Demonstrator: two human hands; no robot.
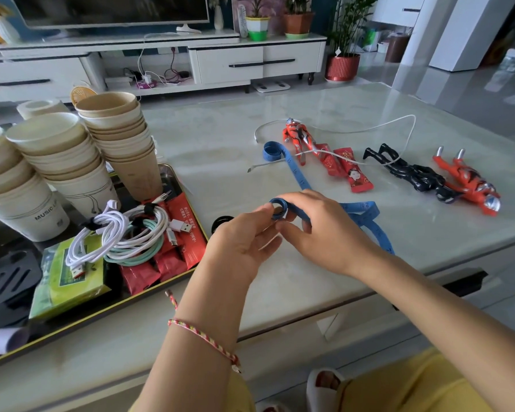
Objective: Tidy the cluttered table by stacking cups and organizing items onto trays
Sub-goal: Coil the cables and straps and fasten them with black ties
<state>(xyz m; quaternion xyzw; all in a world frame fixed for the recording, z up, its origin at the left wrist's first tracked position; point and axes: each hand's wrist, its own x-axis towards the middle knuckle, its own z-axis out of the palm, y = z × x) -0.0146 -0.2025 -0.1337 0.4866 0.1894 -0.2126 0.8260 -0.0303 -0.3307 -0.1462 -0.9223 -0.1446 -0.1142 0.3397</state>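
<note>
A: Both hands are on the blue tape (298,176) now. The left hand (244,236) pinches the small roll (278,208) between thumb and fingertips, clamped on it.

B: And the right hand (318,230) closes round the same roll from the other side, fingers curled, feeding the strip in. Loose tape trails away past the right knuckles, with a second coil far beyond the fingertips.

A: So it's a winding job. To my eye, the trick is tension: keep the left pinch firm on the core and let the right thumb lay each turn flat, edge on edge.

B: Yes, if the strip twists near the right palm, the roll will cone out and spring open. Better to draw the slack straight first.

A: The tray (173,169) sits just off the left wrist, already carrying cups (119,129), cables (122,230) and red packets (188,230).

B: Probably the roll's home once it's tight. The figures (464,182) and white cable (369,129) lie well beyond the fingertips, untouched.

A: Plenty left to tidy, I'd say.
</note>
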